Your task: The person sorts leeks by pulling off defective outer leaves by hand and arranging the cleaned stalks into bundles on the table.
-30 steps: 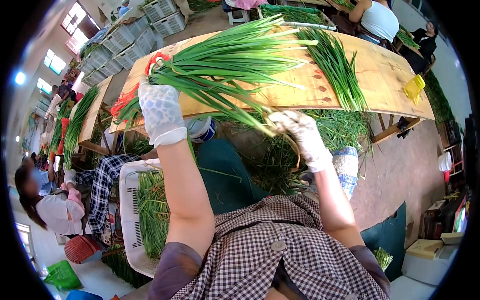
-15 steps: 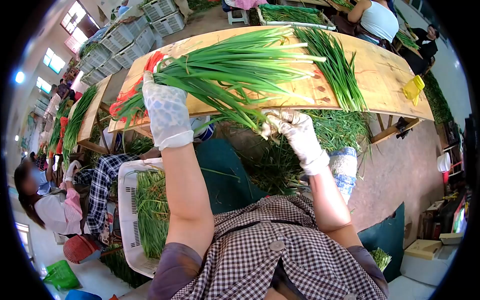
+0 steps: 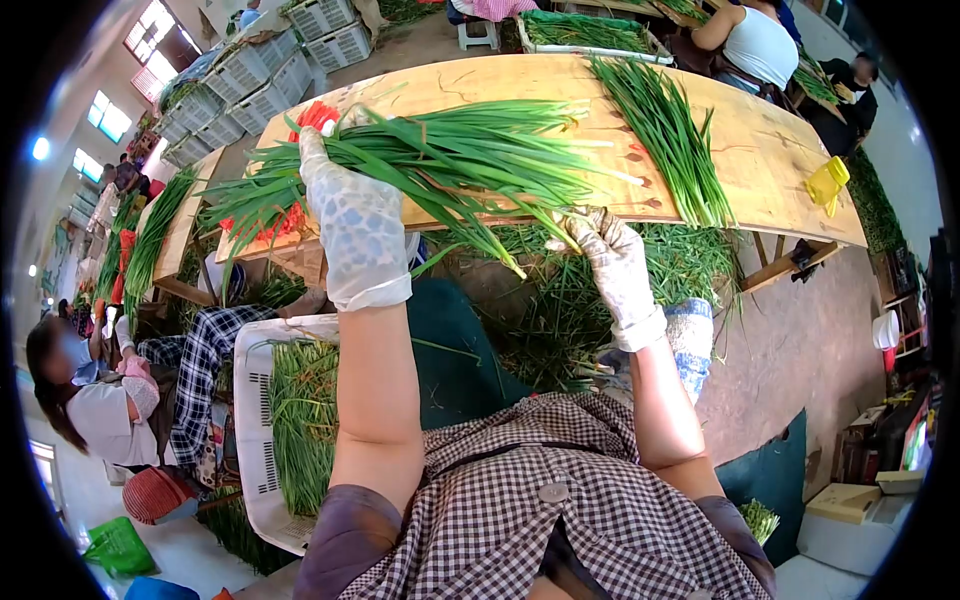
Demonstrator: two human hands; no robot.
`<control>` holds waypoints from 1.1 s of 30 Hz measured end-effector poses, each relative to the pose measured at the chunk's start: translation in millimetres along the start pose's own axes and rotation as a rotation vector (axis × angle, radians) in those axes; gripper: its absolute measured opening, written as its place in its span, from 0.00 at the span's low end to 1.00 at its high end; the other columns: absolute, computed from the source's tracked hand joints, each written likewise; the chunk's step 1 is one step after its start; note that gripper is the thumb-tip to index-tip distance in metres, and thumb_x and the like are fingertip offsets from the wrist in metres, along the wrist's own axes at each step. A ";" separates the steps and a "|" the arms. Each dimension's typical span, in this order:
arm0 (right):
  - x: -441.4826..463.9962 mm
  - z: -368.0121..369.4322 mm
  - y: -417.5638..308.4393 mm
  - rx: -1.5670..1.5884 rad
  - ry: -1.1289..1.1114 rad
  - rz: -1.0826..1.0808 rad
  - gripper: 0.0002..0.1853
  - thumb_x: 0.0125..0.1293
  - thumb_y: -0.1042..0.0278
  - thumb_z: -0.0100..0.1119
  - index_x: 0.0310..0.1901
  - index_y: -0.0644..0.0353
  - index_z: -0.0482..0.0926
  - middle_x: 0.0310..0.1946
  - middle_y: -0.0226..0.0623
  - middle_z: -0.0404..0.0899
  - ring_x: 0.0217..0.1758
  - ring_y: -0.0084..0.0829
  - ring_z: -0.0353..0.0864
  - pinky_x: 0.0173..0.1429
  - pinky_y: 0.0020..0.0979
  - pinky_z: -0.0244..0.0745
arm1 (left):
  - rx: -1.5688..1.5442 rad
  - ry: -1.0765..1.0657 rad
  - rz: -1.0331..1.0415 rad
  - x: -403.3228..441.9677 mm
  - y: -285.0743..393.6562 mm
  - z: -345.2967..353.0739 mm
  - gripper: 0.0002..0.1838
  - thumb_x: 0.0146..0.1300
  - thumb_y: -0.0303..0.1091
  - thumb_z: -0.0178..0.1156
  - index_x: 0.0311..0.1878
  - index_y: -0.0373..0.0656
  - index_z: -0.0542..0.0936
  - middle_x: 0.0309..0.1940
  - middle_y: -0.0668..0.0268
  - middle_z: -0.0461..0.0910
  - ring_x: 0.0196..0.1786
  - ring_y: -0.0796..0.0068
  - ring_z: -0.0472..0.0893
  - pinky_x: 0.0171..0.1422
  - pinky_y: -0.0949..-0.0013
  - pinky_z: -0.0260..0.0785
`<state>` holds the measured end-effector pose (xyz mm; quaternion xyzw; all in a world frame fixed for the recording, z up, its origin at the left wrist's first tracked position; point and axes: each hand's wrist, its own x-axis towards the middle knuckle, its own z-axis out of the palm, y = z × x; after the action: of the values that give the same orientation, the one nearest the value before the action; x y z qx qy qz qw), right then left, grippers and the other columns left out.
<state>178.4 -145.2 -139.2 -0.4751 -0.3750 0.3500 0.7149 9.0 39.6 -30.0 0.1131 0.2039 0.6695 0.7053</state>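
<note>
Over the near edge of the wooden table (image 3: pixel 760 160), a loose bunch of garlic chives (image 3: pixel 470 145) lies with its pale stem ends pointing right. My gloved left hand (image 3: pixel 350 195) is closed round the leafy left part of the bunch. At the lower right stem ends, my gloved right hand (image 3: pixel 610 250) has its fingers pinched on a chive stalk (image 3: pixel 555 225); the glove's fingertips look soiled. Red ties (image 3: pixel 315 118) show behind my left hand, partly covered by leaves. Another bunch of chives (image 3: pixel 670 145) rests further right on the tabletop.
A white crate (image 3: pixel 258 440) filled with greens stands at my lower left. Loose trimmings (image 3: pixel 680 265) lie beneath the table. A yellow object (image 3: pixel 827 182) sits at the table's right end. Stacked crates (image 3: pixel 245 75) and a seated person (image 3: pixel 105 400) are on the left.
My left hand has shifted slightly right and down with the bunch. My right hand has moved a little right, and its fingers now pinch a stalk apart from the hanging stems.
</note>
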 end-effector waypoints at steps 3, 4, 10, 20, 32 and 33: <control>-0.5 -4.9 4.2 0.187 -0.141 0.200 0.17 0.68 0.78 0.52 0.58 0.68 0.72 0.50 0.37 0.80 0.47 0.24 0.81 0.53 0.25 0.75 | 0.057 -0.058 0.001 3.9 1.5 -5.9 0.17 0.70 0.46 0.50 0.47 0.40 0.73 0.42 0.60 0.78 0.44 0.58 0.81 0.54 0.46 0.76; -1.9 -5.6 3.5 0.187 -0.142 0.199 0.17 0.68 0.78 0.52 0.58 0.68 0.72 0.50 0.37 0.80 0.47 0.24 0.81 0.53 0.25 0.75 | 0.057 -0.042 -0.024 2.2 2.0 -3.0 0.17 0.70 0.45 0.50 0.47 0.40 0.73 0.42 0.60 0.78 0.43 0.58 0.81 0.53 0.47 0.76; -10.4 3.3 -21.4 0.039 -0.294 0.204 0.29 0.64 0.79 0.58 0.67 0.62 0.64 0.53 0.31 0.77 0.54 0.20 0.74 0.58 0.22 0.70 | 0.021 -0.024 -0.005 -4.8 1.0 -4.1 0.16 0.70 0.45 0.51 0.41 0.39 0.75 0.35 0.63 0.79 0.43 0.61 0.81 0.52 0.44 0.76; -1.7 13.5 -27.2 -0.411 -0.293 0.123 0.11 0.64 0.68 0.62 0.42 0.67 0.80 0.32 0.33 0.82 0.32 0.19 0.76 0.38 0.22 0.74 | -0.027 -0.031 -0.042 1.9 4.5 -3.3 0.16 0.69 0.46 0.53 0.36 0.41 0.74 0.31 0.67 0.78 0.41 0.60 0.81 0.51 0.41 0.75; -49.4 -102.9 72.4 -1.573 -0.451 0.412 0.14 0.56 0.56 0.61 0.37 0.58 0.82 0.35 0.48 0.82 0.40 0.48 0.81 0.45 0.43 0.76 | -0.163 0.064 -0.034 40.9 37.8 -9.7 0.18 0.68 0.47 0.53 0.48 0.40 0.75 0.40 0.65 0.81 0.46 0.61 0.82 0.52 0.54 0.78; -49.6 -102.2 71.3 -1.510 -0.451 0.327 0.16 0.57 0.56 0.62 0.41 0.58 0.82 0.39 0.47 0.82 0.43 0.45 0.81 0.47 0.41 0.76 | -0.178 0.082 -0.051 39.7 40.1 -7.9 0.18 0.69 0.46 0.53 0.49 0.40 0.75 0.40 0.65 0.81 0.45 0.60 0.82 0.52 0.53 0.78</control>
<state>233.5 -208.6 -243.9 -0.7970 -0.5715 0.1897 0.0477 -29.7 81.1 -25.0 0.0173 0.1749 0.6709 0.7204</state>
